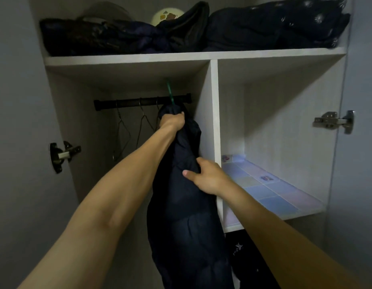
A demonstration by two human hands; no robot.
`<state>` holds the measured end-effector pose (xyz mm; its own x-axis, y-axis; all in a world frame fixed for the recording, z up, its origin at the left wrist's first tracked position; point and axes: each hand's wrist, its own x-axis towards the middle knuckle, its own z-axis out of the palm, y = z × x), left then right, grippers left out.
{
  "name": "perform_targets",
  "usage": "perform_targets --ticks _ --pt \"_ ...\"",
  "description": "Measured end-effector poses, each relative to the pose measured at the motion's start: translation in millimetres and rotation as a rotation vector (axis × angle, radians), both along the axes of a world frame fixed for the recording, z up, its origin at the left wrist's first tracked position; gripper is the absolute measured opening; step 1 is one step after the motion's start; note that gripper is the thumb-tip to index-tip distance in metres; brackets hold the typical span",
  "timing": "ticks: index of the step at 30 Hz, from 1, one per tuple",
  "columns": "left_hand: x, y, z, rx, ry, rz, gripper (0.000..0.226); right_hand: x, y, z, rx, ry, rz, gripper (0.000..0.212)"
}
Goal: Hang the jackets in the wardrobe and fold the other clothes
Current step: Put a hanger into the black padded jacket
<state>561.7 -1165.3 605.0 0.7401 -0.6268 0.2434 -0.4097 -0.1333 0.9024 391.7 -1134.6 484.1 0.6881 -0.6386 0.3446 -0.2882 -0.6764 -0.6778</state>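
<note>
Left hand grips the dark jacket at its collar, just under the rod, far left section of wardrobe. Right hand pinches fabric mid-body. Green hanger hook looks not yet seated; lift w/ left, settle hook over rod, steady jacket w/ right.

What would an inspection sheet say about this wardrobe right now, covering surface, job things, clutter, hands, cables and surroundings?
Surface: tiled-pattern shelf liner in right compartment, bare.
Job's things: dark jacket on green hanger, its hook at the black rail.
Clutter: two wire hangers on rail; dark bedding bundles on top shelf; dark garment below right shelf.
Hands: left hand grips jacket collar; right hand pinches jacket mid-body.
Cables: nothing seen.
Surroundings: open doors, metal hinges.
</note>
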Motion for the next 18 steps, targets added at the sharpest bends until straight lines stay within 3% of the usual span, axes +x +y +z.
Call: perform_targets --ticks 4,18 --pt "9.9 -12.4 5.2 0.024 0.028 0.004 0.072 19.5 -8.4 6.5 -0.03 0.032 -0.112 0.033" --pt "36.1 -38.9 -36.2 0.033 0.061 -0.026 0.067 41.8 -25.4 -27.5 -0.036 0.01 -0.221 0.024"
